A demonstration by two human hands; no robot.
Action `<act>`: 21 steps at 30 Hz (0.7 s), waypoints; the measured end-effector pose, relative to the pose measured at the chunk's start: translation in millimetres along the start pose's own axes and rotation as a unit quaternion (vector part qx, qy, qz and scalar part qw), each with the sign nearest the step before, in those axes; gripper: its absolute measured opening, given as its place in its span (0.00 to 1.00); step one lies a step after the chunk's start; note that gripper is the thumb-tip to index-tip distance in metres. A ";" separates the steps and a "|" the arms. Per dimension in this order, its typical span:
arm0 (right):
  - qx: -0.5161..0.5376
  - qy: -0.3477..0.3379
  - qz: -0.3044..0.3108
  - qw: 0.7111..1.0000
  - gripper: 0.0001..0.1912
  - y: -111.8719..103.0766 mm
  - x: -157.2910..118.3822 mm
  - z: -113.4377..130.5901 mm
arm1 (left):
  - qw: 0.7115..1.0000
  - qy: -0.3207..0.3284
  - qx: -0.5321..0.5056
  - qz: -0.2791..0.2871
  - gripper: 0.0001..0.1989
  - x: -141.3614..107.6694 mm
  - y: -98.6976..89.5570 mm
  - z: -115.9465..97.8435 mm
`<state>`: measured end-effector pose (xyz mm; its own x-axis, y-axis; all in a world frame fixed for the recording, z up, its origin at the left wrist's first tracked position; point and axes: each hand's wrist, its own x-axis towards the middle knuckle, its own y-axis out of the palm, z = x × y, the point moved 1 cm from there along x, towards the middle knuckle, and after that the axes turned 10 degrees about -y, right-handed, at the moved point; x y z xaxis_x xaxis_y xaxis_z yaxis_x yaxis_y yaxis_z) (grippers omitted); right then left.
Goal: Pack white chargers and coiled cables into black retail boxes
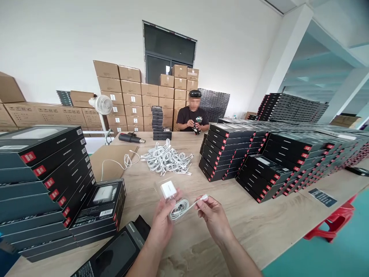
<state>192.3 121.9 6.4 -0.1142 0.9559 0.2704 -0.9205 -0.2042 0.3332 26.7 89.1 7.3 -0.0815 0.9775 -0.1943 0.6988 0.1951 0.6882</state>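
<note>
My left hand (163,215) is closed on a clear plastic tray (158,185) at the middle of the table. In the tray sit a white charger (168,189) and a coiled white cable (179,209). My right hand (211,215) pinches the cable's plug end, drawn out to the right of the coil. Below my left hand lies a black box (115,254) with a dark window and a raised flap at its far end. Beyond my hands a tangled heap of white cables (165,159) rests on the table.
Stacked black boxes stand at left (66,169) and right (221,154). A heat gun (132,138) lies near a small fan (103,105). Across the table a person (192,117) handles something small. Cartons (131,86) line the wall; a red stool (331,223) stands at right.
</note>
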 end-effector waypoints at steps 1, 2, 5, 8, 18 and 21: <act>0.001 -0.008 -0.018 1.000 0.17 2.6 0.8 -0.6 | 1.000 -0.005 0.000 0.002 0.25 -0.7 1.3 0.7; -0.002 -0.019 -0.034 0.999 0.17 5.6 2.0 -1.6 | 1.000 -0.010 -0.001 0.002 0.24 -1.5 2.7 1.4; -0.045 -0.061 -0.066 0.995 0.19 16.1 7.4 -5.5 | 1.000 -0.003 0.002 -0.001 0.28 -4.8 6.9 2.9; -0.157 -0.117 -0.060 0.979 0.21 25.3 14.3 -8.4 | 1.000 0.018 0.010 0.020 0.34 -8.0 9.7 2.7; -0.568 -0.377 0.099 0.724 0.17 30.8 25.5 -4.8 | 0.996 0.004 -0.016 0.086 0.30 -9.2 10.7 1.9; -0.635 -0.370 0.120 0.668 0.16 34.9 26.3 0.1 | 0.996 -0.002 -0.025 0.081 0.29 -10.3 12.1 3.2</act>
<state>157.2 139.9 25.3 -0.5316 0.4653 0.7077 -0.5379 0.4600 -0.7065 38.3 81.2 15.4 0.0329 0.9963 -0.0797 0.6669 0.0375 0.7442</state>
